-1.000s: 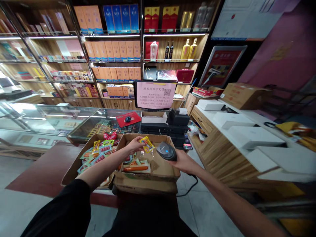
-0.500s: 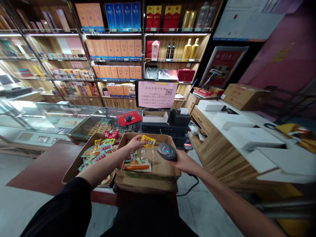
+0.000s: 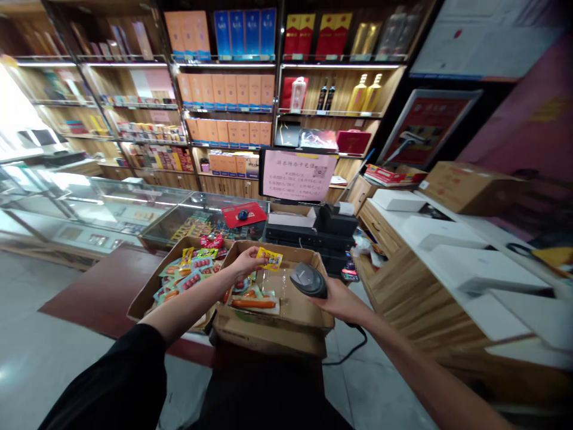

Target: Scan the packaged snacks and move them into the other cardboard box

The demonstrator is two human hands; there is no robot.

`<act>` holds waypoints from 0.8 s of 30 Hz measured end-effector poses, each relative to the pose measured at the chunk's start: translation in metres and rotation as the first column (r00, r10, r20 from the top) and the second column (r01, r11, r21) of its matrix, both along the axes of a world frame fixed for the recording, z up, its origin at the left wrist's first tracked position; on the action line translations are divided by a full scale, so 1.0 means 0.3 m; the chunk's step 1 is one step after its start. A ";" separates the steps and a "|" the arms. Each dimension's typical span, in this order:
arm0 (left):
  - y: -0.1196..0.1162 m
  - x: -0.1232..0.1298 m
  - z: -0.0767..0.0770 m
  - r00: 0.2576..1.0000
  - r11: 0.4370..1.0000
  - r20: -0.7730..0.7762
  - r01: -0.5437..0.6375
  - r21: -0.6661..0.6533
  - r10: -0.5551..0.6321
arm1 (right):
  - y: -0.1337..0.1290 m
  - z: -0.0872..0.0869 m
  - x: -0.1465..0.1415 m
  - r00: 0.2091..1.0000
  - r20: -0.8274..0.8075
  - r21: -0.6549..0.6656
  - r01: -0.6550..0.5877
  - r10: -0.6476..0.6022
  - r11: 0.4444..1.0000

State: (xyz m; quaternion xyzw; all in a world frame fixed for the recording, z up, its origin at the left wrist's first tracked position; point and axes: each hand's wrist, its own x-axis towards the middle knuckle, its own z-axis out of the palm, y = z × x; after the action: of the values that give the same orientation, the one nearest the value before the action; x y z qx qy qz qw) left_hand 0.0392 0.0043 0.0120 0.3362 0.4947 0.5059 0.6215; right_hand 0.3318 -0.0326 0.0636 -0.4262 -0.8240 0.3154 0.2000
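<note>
Between the fingers of my left hand (image 3: 247, 264) is a small yellow snack packet (image 3: 271, 259), held up over the right-hand cardboard box (image 3: 295, 307). My right hand (image 3: 342, 300) is closed round the grip of a black barcode scanner (image 3: 308, 280), whose head points left toward the packet. The two are a short way apart. Inside that box, at its left, lie several wrapped sausages (image 3: 253, 304). A second cardboard box (image 3: 138, 306) to the left holds many colourful snack packets (image 3: 190, 280), partly covered by my left forearm.
Behind the boxes stand a monitor with a pink sign (image 3: 299, 174), a receipt printer (image 3: 338, 222) and a glass display case (image 3: 179, 221) with a red mat (image 3: 244, 214). White boxes (image 3: 483, 269) line the counter at right. The scanner's cable (image 3: 353, 352) hangs beside the box.
The view has shifted slightly left, so the scene sits further right. My left hand still holds the yellow packet, and my right hand still grips the scanner, its blue light no longer showing.
</note>
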 end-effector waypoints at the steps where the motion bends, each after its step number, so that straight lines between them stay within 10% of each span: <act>1: -0.011 -0.030 0.003 0.999 0.999 -0.006 -0.034 -0.004 0.034 | 0.011 0.001 -0.002 1.000 0.009 -0.007 -0.007 0.007 1.000; 13: -0.306 -0.669 0.078 0.878 0.889 -0.138 -0.454 0.062 0.458 | 0.158 -0.015 -0.139 0.999 0.028 0.055 -0.029 0.027 0.998; 19: -0.263 -0.665 0.068 0.911 0.941 -0.238 -0.330 0.072 0.337 | 0.133 -0.017 -0.217 0.998 0.062 0.059 0.025 -0.029 0.998; 24: -0.128 -0.501 0.055 0.842 0.987 -0.539 0.079 0.140 0.009 | 0.085 -0.021 -0.231 0.996 0.019 0.073 0.083 -0.084 0.994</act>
State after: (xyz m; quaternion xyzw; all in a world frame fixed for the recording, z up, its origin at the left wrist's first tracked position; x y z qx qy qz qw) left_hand -0.1111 -0.0342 0.0286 0.5215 0.6013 0.4172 0.4386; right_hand 0.2625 -0.0070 0.0574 -0.4562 -0.8184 0.2723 0.2192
